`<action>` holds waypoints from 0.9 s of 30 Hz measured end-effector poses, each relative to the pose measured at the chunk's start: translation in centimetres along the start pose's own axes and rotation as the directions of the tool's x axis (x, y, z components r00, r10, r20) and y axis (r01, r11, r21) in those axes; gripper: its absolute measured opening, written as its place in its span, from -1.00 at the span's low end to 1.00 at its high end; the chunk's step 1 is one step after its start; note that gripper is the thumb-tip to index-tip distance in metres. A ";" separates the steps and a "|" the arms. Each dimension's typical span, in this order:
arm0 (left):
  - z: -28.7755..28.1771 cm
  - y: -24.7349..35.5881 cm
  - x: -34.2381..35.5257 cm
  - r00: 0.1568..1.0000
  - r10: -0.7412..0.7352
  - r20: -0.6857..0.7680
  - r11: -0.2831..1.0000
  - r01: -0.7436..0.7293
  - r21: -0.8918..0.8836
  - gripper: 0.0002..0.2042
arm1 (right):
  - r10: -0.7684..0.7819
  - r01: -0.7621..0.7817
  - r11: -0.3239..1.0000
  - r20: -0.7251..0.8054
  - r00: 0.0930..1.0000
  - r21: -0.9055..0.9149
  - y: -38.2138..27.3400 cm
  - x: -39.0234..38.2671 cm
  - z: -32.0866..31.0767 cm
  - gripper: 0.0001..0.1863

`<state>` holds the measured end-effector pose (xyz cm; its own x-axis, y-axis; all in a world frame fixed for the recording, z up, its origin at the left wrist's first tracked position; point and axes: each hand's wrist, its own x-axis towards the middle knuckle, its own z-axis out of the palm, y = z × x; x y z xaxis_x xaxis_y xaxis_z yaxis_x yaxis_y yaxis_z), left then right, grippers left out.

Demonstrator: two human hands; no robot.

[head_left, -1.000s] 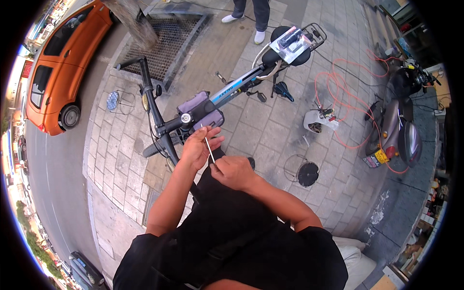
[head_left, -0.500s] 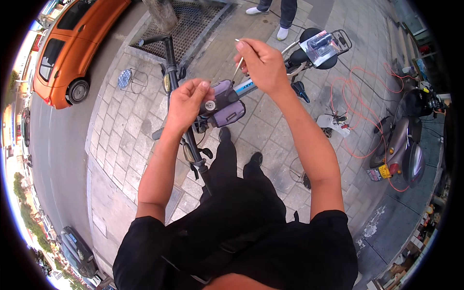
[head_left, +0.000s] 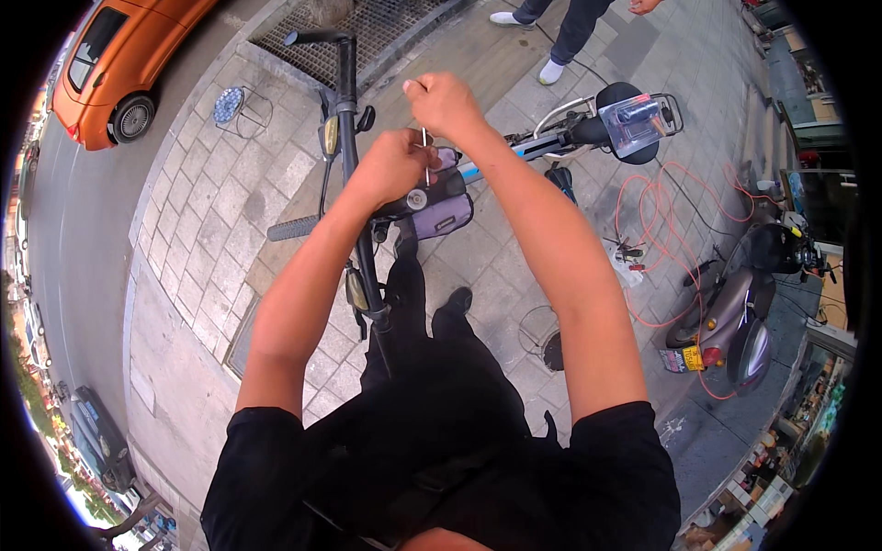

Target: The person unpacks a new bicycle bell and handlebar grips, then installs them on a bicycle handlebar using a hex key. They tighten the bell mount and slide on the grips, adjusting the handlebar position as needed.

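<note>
My right hand [head_left: 446, 106] is closed over a thin metal rod [head_left: 425, 136], held upright in front of the bicycle's stem. My left hand [head_left: 397, 168] is beside and below it, fingers pinched together at the rod; what else they grip is hidden. The bicycle [head_left: 528, 147] stands in front of me, its dark handlebar [head_left: 346, 110] running past my left forearm. Under my hands are the round cap [head_left: 417, 199] on the stem and a purple frame bag [head_left: 443, 217].
A clear package [head_left: 634, 124] rests on the bicycle's saddle. A person in dark trousers [head_left: 577, 32] stands beyond it. To the right lie an orange hose [head_left: 648, 197] and a parked scooter [head_left: 744, 303]. A small stool [head_left: 230, 106] and an orange car [head_left: 129, 64] are at the left.
My right hand has moved left and down with the rod, close to my left hand. My left hand has shifted right. The view has turned, so the surroundings sit differently in it.
</note>
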<state>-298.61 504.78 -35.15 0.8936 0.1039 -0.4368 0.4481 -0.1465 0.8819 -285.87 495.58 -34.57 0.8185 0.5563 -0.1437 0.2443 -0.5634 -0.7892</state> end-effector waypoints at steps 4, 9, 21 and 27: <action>-0.3 -0.3 0.2 1.000 -0.018 -0.001 0.981 0.018 0.195 -0.78 | -0.033 0.027 0.990 -0.037 0.999 -0.137 0.3 0.4 1.4 -0.59; -0.9 0.8 -0.2 1.000 -0.008 -0.013 0.974 0.011 0.226 -0.79 | -0.009 0.019 0.908 0.025 1.000 -0.418 -1.6 1.0 1.3 -0.64; 0.6 -0.1 -2.1 0.992 -0.029 -0.126 0.918 0.076 0.390 -0.78 | 0.022 -0.413 0.325 0.430 0.903 0.851 7.3 -0.8 5.1 -0.56; 0.2 0.5 -1.0 0.989 0.053 -0.139 0.909 0.010 0.417 -0.75 | 0.001 -0.094 0.818 0.163 0.987 0.567 3.4 -1.1 2.5 -0.39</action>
<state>-299.25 504.45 -34.32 0.9036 0.2318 -0.3601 0.4274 -0.5428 0.7230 -287.24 494.53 -38.59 0.7227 0.6482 -0.2397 -0.1720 -0.1672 -0.9708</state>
